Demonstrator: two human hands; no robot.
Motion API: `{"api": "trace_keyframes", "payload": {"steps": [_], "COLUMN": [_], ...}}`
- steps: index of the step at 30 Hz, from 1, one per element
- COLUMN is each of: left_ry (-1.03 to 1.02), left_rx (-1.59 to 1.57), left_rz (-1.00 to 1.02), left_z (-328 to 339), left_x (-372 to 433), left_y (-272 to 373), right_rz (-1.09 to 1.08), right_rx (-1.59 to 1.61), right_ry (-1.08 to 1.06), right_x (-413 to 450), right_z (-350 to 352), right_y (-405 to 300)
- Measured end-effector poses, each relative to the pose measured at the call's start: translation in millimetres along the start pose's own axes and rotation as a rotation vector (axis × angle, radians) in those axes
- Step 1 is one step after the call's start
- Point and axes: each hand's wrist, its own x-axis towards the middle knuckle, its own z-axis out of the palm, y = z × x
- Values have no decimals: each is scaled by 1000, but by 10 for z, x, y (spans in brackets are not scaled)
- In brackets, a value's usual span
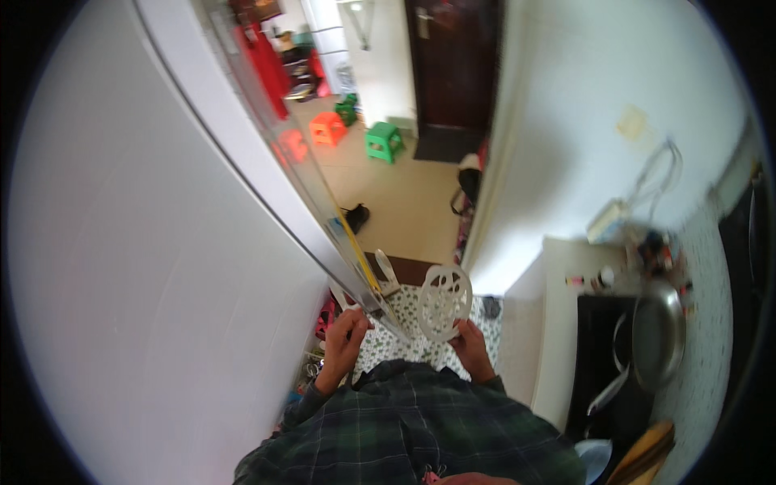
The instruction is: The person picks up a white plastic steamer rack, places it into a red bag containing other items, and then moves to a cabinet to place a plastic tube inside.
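My right hand (471,350) grips the lower rim of a pale oval openwork piece (444,303), which seems to be plastic and is held out over the patterned floor. Beside the end of the sliding door's frame (339,276) is my left hand (347,341), its fingers curled; whether it holds something there cannot be told. Just beyond it a white, paddle-shaped thing (384,267) shows near the doorway sill, partly blurred.
On the right a steel pan (658,339) rests by a black cooktop (597,339) on the counter. Past the doorway stand a green stool (384,142) and an orange stool (327,128); a black shoe (356,218) lies on the floor. A white wall panel (151,273) borders the left.
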Motion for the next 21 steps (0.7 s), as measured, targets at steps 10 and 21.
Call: {"api": "trace_keyframes", "payload": {"steps": [10, 21], "left_ry": [-92, -324], "left_rx": [369, 738], "left_rz": [212, 738], "left_z": [729, 1546], "left_x": [859, 2061], "left_y": [-419, -1315], "right_rz": [-143, -362], "right_rx": [-34, 125], "right_ry": [175, 751], "right_x": [-588, -1360], "right_z": [-449, -19], "right_y": [-283, 273]}}
